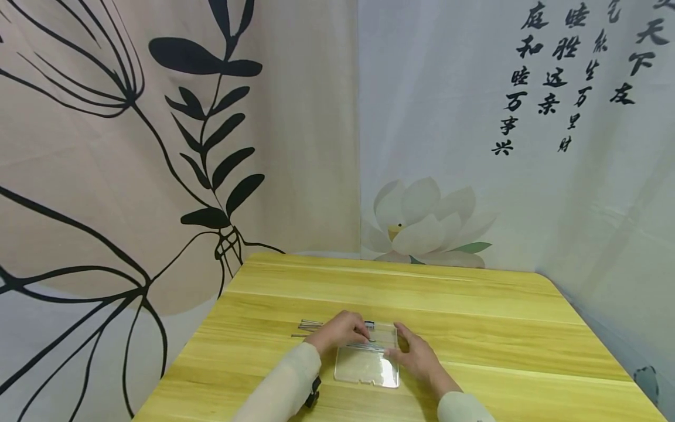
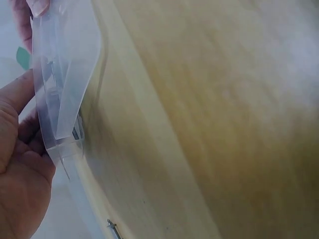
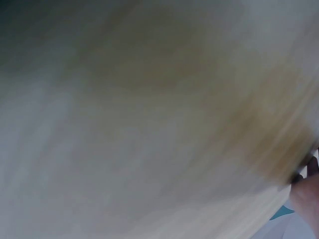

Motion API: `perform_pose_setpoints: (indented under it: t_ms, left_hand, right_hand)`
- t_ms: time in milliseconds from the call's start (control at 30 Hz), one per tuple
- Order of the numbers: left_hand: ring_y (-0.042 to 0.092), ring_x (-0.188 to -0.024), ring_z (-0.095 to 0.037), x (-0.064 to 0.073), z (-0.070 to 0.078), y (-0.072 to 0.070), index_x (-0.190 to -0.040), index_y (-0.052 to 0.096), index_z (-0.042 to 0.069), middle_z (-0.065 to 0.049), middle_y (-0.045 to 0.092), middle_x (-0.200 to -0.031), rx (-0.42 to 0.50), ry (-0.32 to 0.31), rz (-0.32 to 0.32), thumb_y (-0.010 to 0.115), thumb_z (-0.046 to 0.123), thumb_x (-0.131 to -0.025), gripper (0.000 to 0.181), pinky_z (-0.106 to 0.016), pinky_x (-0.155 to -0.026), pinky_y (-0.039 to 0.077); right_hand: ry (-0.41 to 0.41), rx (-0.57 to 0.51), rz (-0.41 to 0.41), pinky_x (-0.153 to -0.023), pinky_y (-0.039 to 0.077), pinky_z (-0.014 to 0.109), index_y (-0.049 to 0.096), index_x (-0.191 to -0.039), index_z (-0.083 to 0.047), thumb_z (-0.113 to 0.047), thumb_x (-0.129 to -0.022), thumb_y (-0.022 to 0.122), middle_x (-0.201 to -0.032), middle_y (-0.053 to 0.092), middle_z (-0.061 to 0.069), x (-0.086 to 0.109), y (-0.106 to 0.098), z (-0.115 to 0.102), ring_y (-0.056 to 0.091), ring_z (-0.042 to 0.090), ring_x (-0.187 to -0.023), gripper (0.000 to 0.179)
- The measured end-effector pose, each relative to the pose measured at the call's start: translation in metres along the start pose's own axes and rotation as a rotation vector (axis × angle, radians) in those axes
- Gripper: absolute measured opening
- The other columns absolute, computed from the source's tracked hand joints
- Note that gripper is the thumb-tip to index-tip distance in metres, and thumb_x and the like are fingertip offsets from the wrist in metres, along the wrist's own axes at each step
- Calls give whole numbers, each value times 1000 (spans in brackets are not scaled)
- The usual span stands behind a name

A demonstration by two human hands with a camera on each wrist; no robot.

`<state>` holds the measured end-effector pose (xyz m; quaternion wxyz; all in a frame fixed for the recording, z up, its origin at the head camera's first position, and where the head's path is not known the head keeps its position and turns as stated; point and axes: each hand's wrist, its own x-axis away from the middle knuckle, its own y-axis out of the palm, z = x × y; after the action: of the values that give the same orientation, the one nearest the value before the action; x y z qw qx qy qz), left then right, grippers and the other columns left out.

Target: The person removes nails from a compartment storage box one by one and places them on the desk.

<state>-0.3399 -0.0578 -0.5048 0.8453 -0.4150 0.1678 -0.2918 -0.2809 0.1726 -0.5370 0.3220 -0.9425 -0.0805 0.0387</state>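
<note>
A hinged clear plastic case (image 1: 390,334) lies unfolded on the table, its transparent lid (image 1: 364,369) flat on the near side. My left hand (image 1: 343,329) reaches over the case from the left, fingers bent down into it. What its fingertips hold I cannot tell. My right hand (image 1: 419,354) grips the case's right side, with the thumb near the hinge and fingers at the far corner. In the left wrist view, the left hand (image 2: 25,169) is beside the clear plastic wall (image 2: 45,114). Only part of the right hand (image 3: 306,199) shows in the right wrist view.
Several thin metal rods (image 1: 306,325) lie left of the case, partly behind the left hand. A rod with a pointed tip (image 2: 112,228) shows low in the left wrist view. The wooden table (image 1: 501,328) ends at a printed curtain (image 1: 306,146) behind.
</note>
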Motion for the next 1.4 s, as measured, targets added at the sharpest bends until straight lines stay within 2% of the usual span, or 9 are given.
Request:
perform_pose_setpoints:
  t_ms: [233,533,833,1133,1400]
  left_hand:
    - [53,-73,1,0,-1,1,-90,80,10,11,60,-81,-27,27,-7,77,11,-86,5,-18,-65,48]
    - [53,-74,2,-4,0,3,-91,81,11,12,61,-82,-142,51,-25,78,14,-86,7,-14,-67,47]
    - [53,-73,2,-4,-1,4,-89,80,10,11,61,-81,-220,123,-26,77,13,-87,5,-13,-68,46]
    - [52,-73,2,0,1,1,-89,79,11,11,60,-80,-245,142,-15,75,15,-90,6,-13,-68,45]
    - [54,-74,2,-3,-2,-1,-87,78,14,11,64,-82,-219,116,10,74,14,-91,6,-14,-68,46]
  right_hand:
    - [-9,-4,-4,-106,25,68,38,-152,-9,-41,-87,75,-144,49,21,1,2,-1,35,49,-136,81]
    - [8,18,-4,-105,27,68,38,-152,-9,-41,-88,74,-144,49,22,1,2,-1,36,50,-135,80]
    - [12,15,1,-105,26,68,38,-152,-10,-40,-88,75,-144,49,22,2,3,-1,35,50,-135,80]
    - [4,18,0,-105,26,68,39,-152,-10,-40,-88,75,-145,48,21,0,3,-1,36,50,-135,80]
    - [-1,25,12,-106,26,67,40,-151,-9,-38,-88,76,-144,49,22,0,2,-2,37,49,-135,79]
